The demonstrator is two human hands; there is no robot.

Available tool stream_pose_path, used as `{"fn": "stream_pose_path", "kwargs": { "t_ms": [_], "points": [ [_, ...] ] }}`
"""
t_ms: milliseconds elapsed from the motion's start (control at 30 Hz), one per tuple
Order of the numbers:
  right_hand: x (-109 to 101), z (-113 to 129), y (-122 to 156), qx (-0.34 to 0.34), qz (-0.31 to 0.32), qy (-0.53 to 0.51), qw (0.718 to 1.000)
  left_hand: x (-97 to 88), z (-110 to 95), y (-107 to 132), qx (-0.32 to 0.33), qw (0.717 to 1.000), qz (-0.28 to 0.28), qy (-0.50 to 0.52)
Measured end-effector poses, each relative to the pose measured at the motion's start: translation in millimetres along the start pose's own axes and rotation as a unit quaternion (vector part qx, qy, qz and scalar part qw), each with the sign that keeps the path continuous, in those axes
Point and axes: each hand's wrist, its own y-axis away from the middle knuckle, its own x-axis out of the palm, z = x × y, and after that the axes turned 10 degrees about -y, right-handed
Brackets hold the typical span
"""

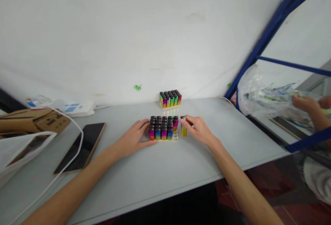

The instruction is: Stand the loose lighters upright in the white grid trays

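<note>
On the grey table stands a white tray [176, 138] with rows of upright, black-topped lighters [160, 128] in pink, blue and purple. Several sockets at its front right corner hold no lighter. My left hand [133, 138] grips the tray's left side, thumb along the front edge and fingers curled at the back. Just right of the tray, my right hand [198, 128] is closed on a yellow lighter [184, 131], pinched near its black top and held upright. Farther back, a second tray [169, 108] of multicoloured lighters [170, 98] sits by the wall.
At the left lie a dark phone [80, 147], a white cable [80, 142], a cardboard box [38, 120] and a white power strip [77, 109]. A blue metal frame [258, 51] rises at the right. Beyond it, another person's hands [307, 104] handle a clear plastic bag [258, 90].
</note>
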Motion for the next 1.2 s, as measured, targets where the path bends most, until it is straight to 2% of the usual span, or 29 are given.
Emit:
{"fn": "stream_pose_path", "kwargs": {
  "t_ms": [167,367,533,700,900,1000,1100,1200],
  "points": [
    [6,-3,3,0.021,0.055,-0.014,0.998,0.2,-1,0,0.007,1.0,0.0,-0.003],
    [10,-1,2,0.02,0.104,0.093,0.99,0.9,-2,0,0.008,1.0,0.002,-0.007],
    [13,-3,3,0.049,0.133,0.189,0.972,2.2,-2,1,0.002,1.0,0.006,-0.015],
    [13,-9,5,0.044,0.172,0.138,0.974,-0.1,-4,0,-0.002,1.0,-0.004,-0.006],
    [11,-10,5,0.048,0.16,0.072,0.983,0.1,-11,-2,-0.027,0.999,-0.018,0.004],
    [6,-18,4,0.064,0.119,0.046,0.99,7.7,-14,-6,-0.057,0.998,-0.032,-0.005],
    [3,-32,2,0.07,0.063,0.067,0.993,19.6,-16,-20,-0.091,0.994,-0.053,-0.013],
    [5,-51,-3,0.074,0.026,0.091,0.993,32.2,-18,-48,-0.116,0.992,-0.052,-0.024]
  ]
}}
